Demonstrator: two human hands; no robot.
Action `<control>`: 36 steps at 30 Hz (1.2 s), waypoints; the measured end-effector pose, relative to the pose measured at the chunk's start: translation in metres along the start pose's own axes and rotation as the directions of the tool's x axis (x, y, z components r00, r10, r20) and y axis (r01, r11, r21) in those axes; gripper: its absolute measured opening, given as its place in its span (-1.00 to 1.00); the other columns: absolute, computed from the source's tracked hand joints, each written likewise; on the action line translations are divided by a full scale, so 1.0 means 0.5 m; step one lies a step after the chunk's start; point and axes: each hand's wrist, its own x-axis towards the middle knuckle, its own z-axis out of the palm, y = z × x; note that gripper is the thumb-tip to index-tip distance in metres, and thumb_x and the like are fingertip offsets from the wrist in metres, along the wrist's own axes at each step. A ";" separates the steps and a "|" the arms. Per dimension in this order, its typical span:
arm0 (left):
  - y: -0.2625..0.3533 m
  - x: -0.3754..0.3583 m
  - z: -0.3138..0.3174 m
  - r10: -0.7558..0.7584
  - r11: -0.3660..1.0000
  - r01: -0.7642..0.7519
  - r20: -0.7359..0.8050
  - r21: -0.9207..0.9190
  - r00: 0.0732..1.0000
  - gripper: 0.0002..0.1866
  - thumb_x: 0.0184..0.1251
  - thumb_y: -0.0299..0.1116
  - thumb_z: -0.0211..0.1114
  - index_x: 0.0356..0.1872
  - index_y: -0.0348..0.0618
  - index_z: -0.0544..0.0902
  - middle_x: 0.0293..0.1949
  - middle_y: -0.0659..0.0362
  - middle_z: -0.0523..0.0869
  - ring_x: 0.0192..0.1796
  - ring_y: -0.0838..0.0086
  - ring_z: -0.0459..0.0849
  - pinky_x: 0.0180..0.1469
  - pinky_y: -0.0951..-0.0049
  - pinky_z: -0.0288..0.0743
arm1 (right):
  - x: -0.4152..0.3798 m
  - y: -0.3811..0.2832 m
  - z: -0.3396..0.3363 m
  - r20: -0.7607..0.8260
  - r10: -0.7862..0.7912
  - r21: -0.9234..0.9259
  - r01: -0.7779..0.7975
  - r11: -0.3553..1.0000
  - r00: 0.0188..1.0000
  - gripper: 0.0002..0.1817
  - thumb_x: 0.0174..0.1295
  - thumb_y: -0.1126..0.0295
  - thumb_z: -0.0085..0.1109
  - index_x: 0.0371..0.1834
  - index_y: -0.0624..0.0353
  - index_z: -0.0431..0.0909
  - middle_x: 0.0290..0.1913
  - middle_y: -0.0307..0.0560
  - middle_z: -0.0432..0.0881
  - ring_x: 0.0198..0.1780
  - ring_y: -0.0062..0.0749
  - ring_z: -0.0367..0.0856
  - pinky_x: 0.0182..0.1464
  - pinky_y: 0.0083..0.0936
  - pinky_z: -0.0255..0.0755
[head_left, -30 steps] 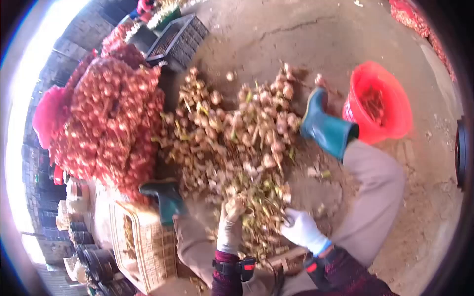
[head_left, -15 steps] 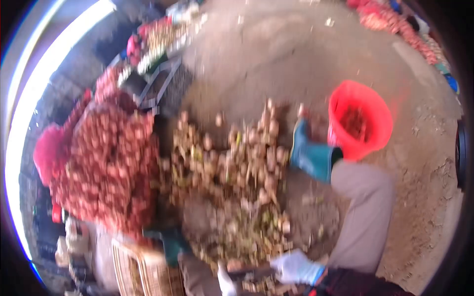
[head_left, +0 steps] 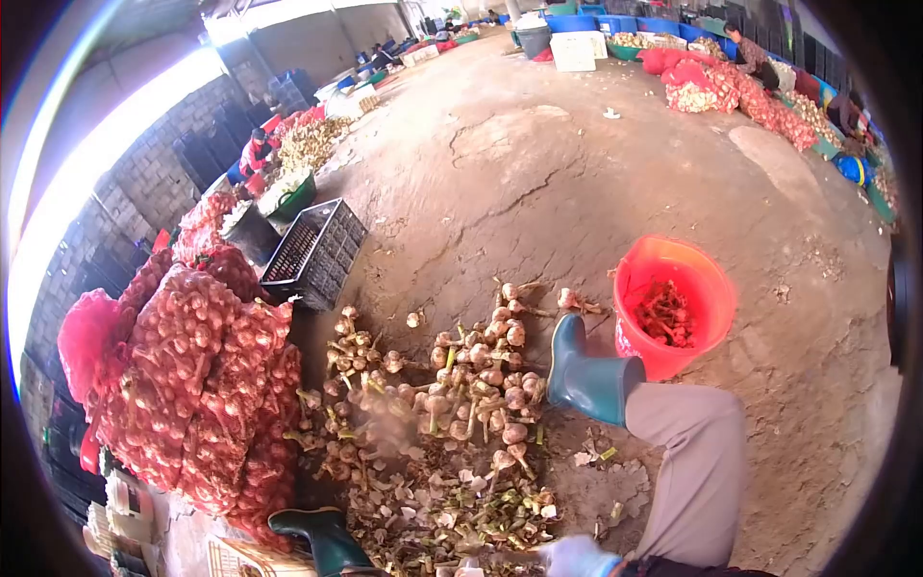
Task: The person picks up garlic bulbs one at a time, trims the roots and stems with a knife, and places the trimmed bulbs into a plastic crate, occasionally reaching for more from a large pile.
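Note:
My right hand [head_left: 579,556], in a white glove with a blue cuff, shows at the bottom edge, blurred and partly cut off. Whether its fingers hold anything cannot be made out. My left hand is not clearly visible. In front lies a heap of garlic bulbs [head_left: 481,370] with stalks still on, spread on the floor between my green boots [head_left: 588,377]. Nearer to me, cut stalks and papery skins [head_left: 452,519] litter the ground beside the right hand.
A red bucket [head_left: 630,288] with reddish contents stands beyond my right boot. Left are garlic-filled red net sacks [head_left: 202,365], a black crate [head_left: 327,255] and a pale basket [head_left: 252,560]. People, sacks and tubs line the far edges of the concrete floor [head_left: 500,183].
My view has tilted up, bringing in more of the far room. Both gloved hands sat higher in the earlier frame; now the right is at the bottom edge and the left has dropped out.

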 end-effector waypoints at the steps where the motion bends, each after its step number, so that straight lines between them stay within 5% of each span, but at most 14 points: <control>1: 0.039 -0.017 -0.003 0.025 0.982 -0.042 0.092 0.186 0.995 -0.42 -0.10 -0.74 0.30 0.03 -0.16 0.37 -0.19 0.19 0.58 -0.24 0.47 0.58 -0.18 0.50 0.54 | 0.011 0.032 -0.004 0.132 0.122 -0.072 -0.114 0.991 0.984 -0.72 0.03 0.11 0.13 -0.27 -0.04 0.68 -0.37 0.01 0.71 -0.34 -0.03 0.71 -0.36 -0.12 0.54; 5: 0.093 -0.025 0.009 0.081 0.997 -0.081 -0.041 -0.008 0.996 -0.42 -0.01 -0.66 0.37 0.11 -0.18 0.40 -0.11 0.22 0.58 -0.11 0.50 0.55 -0.08 0.53 0.49 | 0.019 -0.018 -0.056 0.032 0.224 0.135 -0.226 0.965 0.974 -0.65 0.04 0.08 0.10 -0.22 0.03 0.67 -0.35 0.10 0.70 -0.22 0.03 0.70 -0.19 -0.08 0.54; 8: 0.100 -0.016 0.008 0.106 0.984 -0.104 -0.006 0.147 0.994 -0.49 0.02 -0.60 0.43 0.07 -0.21 0.50 -0.05 0.20 0.61 -0.05 0.50 0.56 0.03 0.48 0.47 | -0.015 -0.040 -0.061 -0.036 0.252 0.229 -0.237 0.944 0.967 -0.63 0.03 0.10 0.14 -0.14 0.00 0.67 -0.32 0.11 0.71 -0.21 0.05 0.69 -0.16 -0.12 0.55; 9: 0.096 0.003 0.010 0.174 0.895 -0.160 0.005 0.416 0.985 -0.37 0.06 -0.50 0.48 0.21 -0.20 0.45 -0.01 0.19 0.61 0.01 0.50 0.55 0.09 0.48 0.45 | -0.029 -0.042 -0.055 -0.099 0.267 0.312 -0.225 0.923 0.959 -0.66 0.02 0.12 0.15 -0.18 0.00 0.67 -0.33 0.10 0.71 -0.22 0.05 0.69 -0.17 -0.12 0.55; 10: 0.078 0.006 0.027 0.354 0.884 -0.347 0.036 0.314 0.935 -0.54 0.05 -0.41 0.47 0.00 -0.31 0.57 -0.15 0.14 0.65 -0.11 0.45 0.64 -0.04 0.38 0.60 | -0.029 -0.044 -0.042 -0.109 0.309 0.403 -0.242 0.882 0.945 -0.62 0.00 0.10 0.20 -0.13 -0.01 0.67 -0.34 0.12 0.70 -0.23 0.06 0.69 -0.15 -0.11 0.55; 12: 0.091 0.013 0.055 0.172 0.977 -0.165 -0.046 0.133 0.984 -0.40 -0.17 -0.59 0.49 0.04 -0.26 0.53 -0.11 0.18 0.62 -0.11 0.46 0.61 -0.11 0.43 0.58 | -0.021 -0.033 -0.017 -0.051 0.307 0.428 -0.257 0.866 0.950 -0.58 0.02 0.07 0.21 -0.06 -0.01 0.65 -0.36 0.12 0.70 -0.25 0.06 0.69 -0.16 -0.14 0.56; 16: 0.073 0.026 0.067 -0.018 0.985 0.020 0.013 -0.170 1.000 -0.42 -0.04 -0.56 0.39 0.10 -0.11 0.46 -0.17 0.27 0.53 -0.10 0.50 0.56 0.05 0.40 0.53 | -0.023 -0.048 -0.026 0.104 0.308 0.637 -0.302 0.709 0.946 -0.47 0.06 0.25 0.23 0.12 0.27 0.55 -0.33 0.01 0.74 -0.33 -0.30 0.71 -0.16 -0.41 0.57; 19: 0.040 0.037 0.096 -0.068 0.900 0.025 -0.082 -0.435 0.994 -0.37 -0.08 -0.63 0.41 0.11 -0.08 0.41 -0.11 0.26 0.55 -0.12 0.47 0.61 0.02 0.43 0.57 | -0.009 -0.070 -0.016 0.013 0.360 0.795 -0.228 0.562 0.933 -0.79 0.05 0.38 0.30 -0.40 0.27 0.48 -0.60 -0.25 0.39 -0.46 -0.64 0.34 -0.38 -0.49 0.33; 21: 0.024 0.039 0.099 -0.112 0.866 0.085 -0.026 -0.493 0.993 -0.38 -0.09 -0.66 0.38 0.09 -0.08 0.42 -0.11 0.27 0.55 -0.08 0.47 0.61 0.13 0.40 0.50 | 0.003 -0.084 -0.041 -0.163 0.308 0.753 -0.084 0.653 0.938 -0.81 0.09 0.35 0.22 -0.43 0.27 0.51 -0.59 0.03 0.53 -0.58 -0.31 0.51 -0.45 -0.38 0.37; 25: -0.005 0.033 0.104 -0.201 0.775 0.172 0.021 -0.609 0.979 -0.40 -0.09 -0.64 0.33 0.09 -0.07 0.47 -0.10 0.25 0.57 0.02 0.42 0.59 0.21 0.31 0.44 | 0.018 -0.087 -0.067 -0.317 0.166 0.736 0.132 0.664 0.934 -0.88 0.08 0.40 0.19 -0.44 0.23 0.52 -0.55 0.05 0.55 -0.56 -0.18 0.54 -0.46 -0.37 0.39; 26: 0.006 0.028 0.121 -0.186 0.733 0.136 -0.004 -0.667 0.983 -0.42 -0.09 -0.63 0.32 0.08 -0.06 0.48 -0.08 0.25 0.58 0.04 0.41 0.59 0.21 0.30 0.43 | 0.034 -0.074 -0.035 0.041 0.304 0.679 -0.249 0.690 0.952 -0.81 0.07 0.33 0.16 -0.33 0.21 0.61 -0.37 0.18 0.66 -0.39 0.00 0.66 -0.34 -0.28 0.50; 28: 0.022 0.028 0.125 -0.199 0.601 0.102 -0.025 -0.793 0.980 -0.49 -0.09 -0.61 0.32 0.01 -0.04 0.52 -0.04 0.25 0.60 0.09 0.37 0.58 0.18 0.26 0.42 | 0.038 -0.025 0.025 0.230 0.329 0.412 -0.398 0.820 0.916 -0.69 0.03 0.24 0.13 -0.25 0.21 0.64 -0.28 0.24 0.67 -0.23 0.13 0.67 -0.21 -0.17 0.54; 35: 0.053 0.045 -0.120 0.142 0.730 -0.369 -0.401 -0.575 0.905 -0.90 0.39 -0.39 0.13 -0.23 -0.20 0.54 -0.35 0.15 0.57 -0.20 0.31 0.61 -0.09 0.37 0.57 | 0.013 -0.039 -0.001 0.032 0.323 0.651 -0.265 0.711 0.946 -0.75 0.00 0.37 0.20 -0.30 0.31 0.60 -0.48 0.05 0.63 -0.43 -0.27 0.61 -0.28 -0.42 0.49; 36: 0.064 0.012 -0.334 0.163 0.460 -0.370 -0.333 -0.807 0.929 -0.75 0.39 -0.29 0.14 -0.09 -0.26 0.52 -0.24 0.05 0.59 -0.12 0.29 0.62 -0.06 0.35 0.58 | 0.003 -0.030 -0.012 -0.073 0.344 0.701 -0.197 0.685 0.936 -0.76 -0.01 0.39 0.21 -0.30 0.32 0.59 -0.53 -0.01 0.60 -0.46 -0.35 0.58 -0.31 -0.45 0.47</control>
